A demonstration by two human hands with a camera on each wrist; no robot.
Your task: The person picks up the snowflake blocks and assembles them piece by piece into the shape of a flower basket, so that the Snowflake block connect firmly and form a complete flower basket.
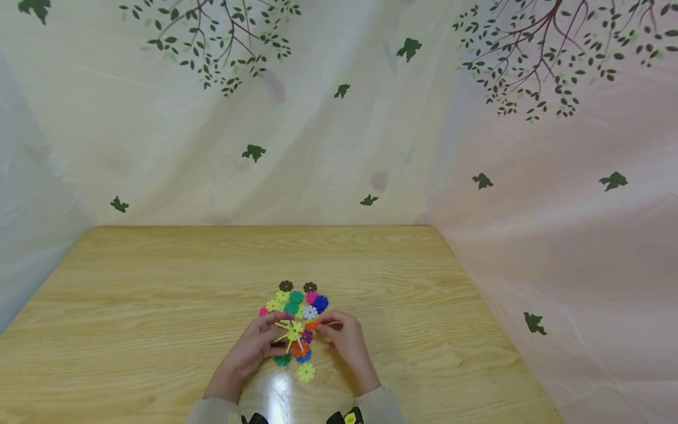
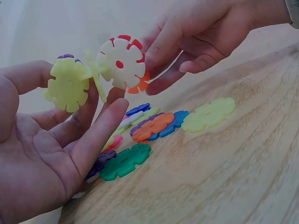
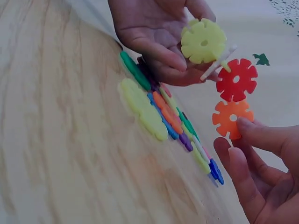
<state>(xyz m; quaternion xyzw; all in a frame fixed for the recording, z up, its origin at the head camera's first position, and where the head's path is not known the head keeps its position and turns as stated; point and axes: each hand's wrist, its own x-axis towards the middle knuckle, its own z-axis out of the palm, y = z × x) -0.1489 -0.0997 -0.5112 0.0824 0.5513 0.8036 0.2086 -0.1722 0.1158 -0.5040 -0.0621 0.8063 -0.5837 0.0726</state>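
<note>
My left hand [image 1: 253, 347] holds a built-up piece of notched plastic flower discs, its fingers round a yellow disc [image 2: 69, 88] at one end. In the left wrist view a white disc [image 2: 111, 58] stands out from this piece, with a red one behind it. Between thumb and fingers, my right hand [image 1: 346, 341] pinches an orange disc [image 3: 225, 122]. That disc meets the lower edge of the red disc [image 3: 226, 85] in the right wrist view. Both hands are raised over the table, close to each other.
Several loose discs lie in a cluster on the wooden table [image 1: 159, 294], beneath and beyond the hands. Among them are a green disc [image 2: 125, 162], a yellow disc [image 1: 306, 371] near the front and a brown one [image 1: 286, 285] at the back. A leaf-printed curtain [image 1: 318, 129] surrounds the table.
</note>
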